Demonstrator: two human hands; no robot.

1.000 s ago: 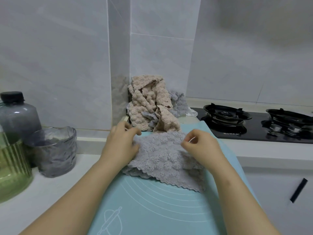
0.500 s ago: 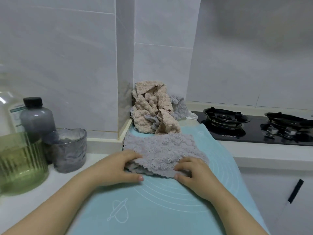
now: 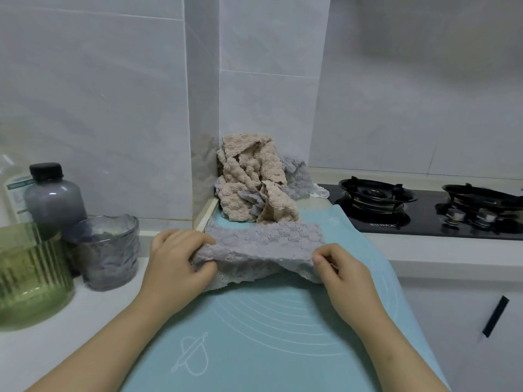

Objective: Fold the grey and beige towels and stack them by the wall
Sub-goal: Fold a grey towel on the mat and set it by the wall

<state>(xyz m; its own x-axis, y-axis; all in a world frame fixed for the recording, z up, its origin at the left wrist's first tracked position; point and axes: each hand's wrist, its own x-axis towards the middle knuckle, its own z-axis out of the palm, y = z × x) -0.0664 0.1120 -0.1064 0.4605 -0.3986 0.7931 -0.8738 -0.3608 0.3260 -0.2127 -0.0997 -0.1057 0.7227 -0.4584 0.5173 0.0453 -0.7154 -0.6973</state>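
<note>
Grey towel (image 3: 263, 244) is spread mid-frame across the far part of the light-blue baking mat (image 3: 268, 335). Its near edge is lifted off the mat, with the left end gripped in the curled fingers of the left hand (image 3: 177, 261) and the right end pinched by the right hand (image 3: 342, 273). Just behind, a crumpled heap of beige and grey towels (image 3: 254, 179) is piled in the wall corner; grey glass cup (image 3: 104, 250), green ribbed glass (image 3: 28, 278) and dark-capped bottle (image 3: 53, 196) are seen at left, black gas hob (image 3: 424, 207) at right.
</note>
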